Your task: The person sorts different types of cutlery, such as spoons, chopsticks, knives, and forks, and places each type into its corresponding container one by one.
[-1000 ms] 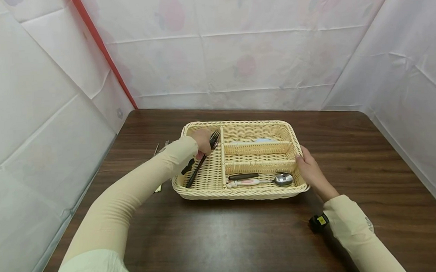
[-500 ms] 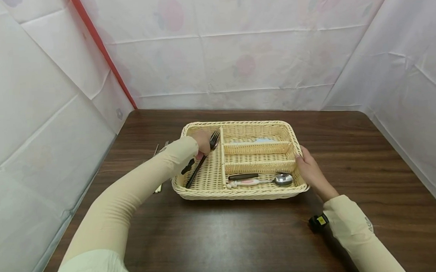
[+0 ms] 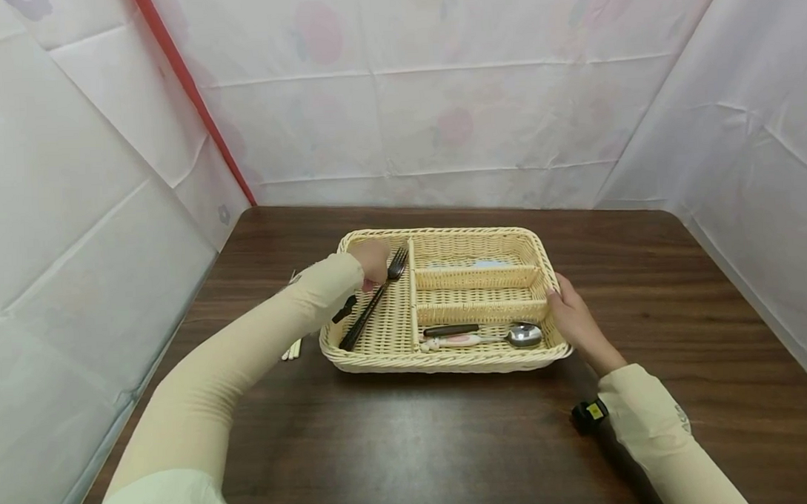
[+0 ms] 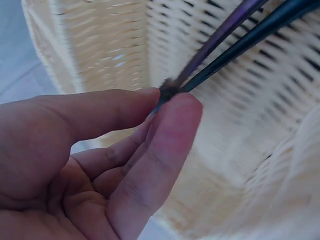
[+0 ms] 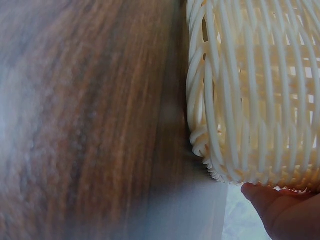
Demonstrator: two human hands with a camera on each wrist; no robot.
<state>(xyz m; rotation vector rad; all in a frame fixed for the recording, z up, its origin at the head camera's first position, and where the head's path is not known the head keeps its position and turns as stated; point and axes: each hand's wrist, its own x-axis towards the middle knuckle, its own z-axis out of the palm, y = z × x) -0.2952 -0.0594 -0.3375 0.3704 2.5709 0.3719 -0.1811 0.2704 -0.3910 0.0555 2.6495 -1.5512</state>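
Note:
My left hand [image 3: 372, 259] is down in the left compartment of a cream wicker basket [image 3: 447, 364]. Its thumb and index finger pinch a dark fork [image 3: 397, 264] near the tines, as the head view shows. In the left wrist view two slim handles, one purplish [image 4: 215, 42] and one dark teal [image 4: 240, 47], run side by side from the fingertips; the part between the fingers is mostly hidden. On the basket's right side my right hand [image 3: 573, 320] grips the rim, thumb at the top edge. Only part of that hand [image 5: 285, 205] shows in the right wrist view.
In the basket's near right compartment lie a spoon [image 3: 525, 334] with a pink and white handle [image 3: 458, 340] and a dark handle [image 3: 450, 330]. Something pale blue [image 3: 491, 264] lies in the far compartment. Pale handles [image 3: 292, 351] show on the dark wooden table [image 3: 410, 437], left of the basket.
The dark fork by my left hand has shifted slightly, its tines and the handles now lying closer together. My left forearm has moved a little left, covering the fork tines on the table. Right hand unchanged.

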